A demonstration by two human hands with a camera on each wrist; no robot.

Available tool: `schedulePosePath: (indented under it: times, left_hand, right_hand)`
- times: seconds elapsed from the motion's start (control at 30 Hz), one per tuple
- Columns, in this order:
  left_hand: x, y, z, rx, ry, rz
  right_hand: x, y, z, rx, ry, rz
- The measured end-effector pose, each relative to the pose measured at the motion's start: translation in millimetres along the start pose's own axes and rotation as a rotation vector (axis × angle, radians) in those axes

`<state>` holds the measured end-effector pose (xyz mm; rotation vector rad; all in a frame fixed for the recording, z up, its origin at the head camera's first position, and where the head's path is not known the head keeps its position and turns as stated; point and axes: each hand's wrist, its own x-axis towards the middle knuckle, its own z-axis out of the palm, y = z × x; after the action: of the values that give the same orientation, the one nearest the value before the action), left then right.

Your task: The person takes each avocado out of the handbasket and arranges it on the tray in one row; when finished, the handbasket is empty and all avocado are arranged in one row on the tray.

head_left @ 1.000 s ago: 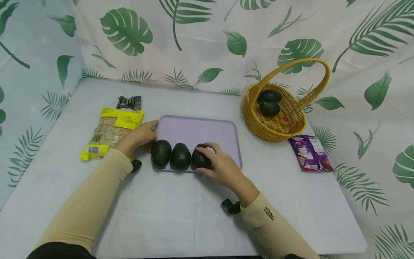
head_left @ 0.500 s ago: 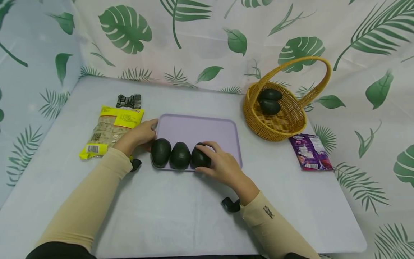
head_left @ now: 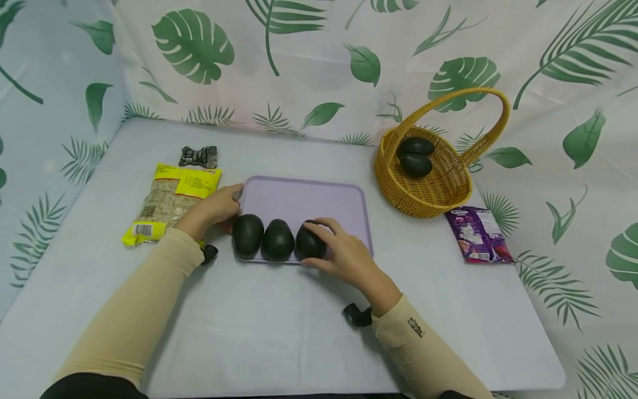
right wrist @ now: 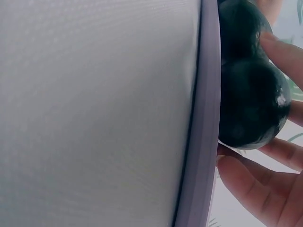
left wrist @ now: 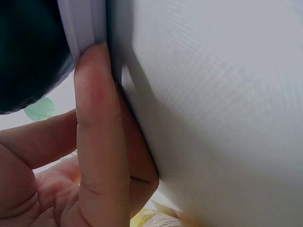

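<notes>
Three dark green avocados stand in a row along the near edge of a lilac tray (head_left: 305,194). My right hand (head_left: 349,260) holds the rightmost avocado (head_left: 310,244), with its fingers curved over the far side. In the right wrist view the thumb (right wrist: 241,182) lies by the tray's rim, slightly apart from that avocado. My left hand (head_left: 216,208) rests against the tray's left edge, beside the leftmost avocado (head_left: 247,236). A straight digit (left wrist: 99,109) touches the rim in the left wrist view. The middle avocado (head_left: 278,240) stands between the other two.
A wicker basket (head_left: 391,191) with two avocados stands at the back right, near a purple packet (head_left: 478,235). Left of the tray lie a yellow bag (head_left: 166,197) and a small black packet (head_left: 198,157). A patterned curtain (head_left: 309,50) hangs behind the table.
My right hand shifts very slightly to the right at the rightmost avocado. The left hand, the tray and the other avocados keep their places.
</notes>
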<state>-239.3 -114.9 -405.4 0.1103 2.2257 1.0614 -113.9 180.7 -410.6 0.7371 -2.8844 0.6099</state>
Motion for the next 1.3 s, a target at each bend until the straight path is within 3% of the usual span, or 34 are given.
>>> schedulePosePath:
  times: [0.4, 0.7, 1.3]
  left_hand:
    - [1.1, -0.7, 0.1, 0.004, -0.001, 0.006]
    - [2.8, -1.9, -0.3, -0.009, -0.003, 0.009]
    - [0.4, -1.7, 1.3, -0.03, 0.018, 0.04]
  right_hand:
    - [-2.4, 2, -5, 0.005, 0.003, 0.009]
    - [-1.9, 9, -20, 0.057, -0.012, 0.048]
    - [17.8, 69, -96, 0.157, 0.088, 0.116]
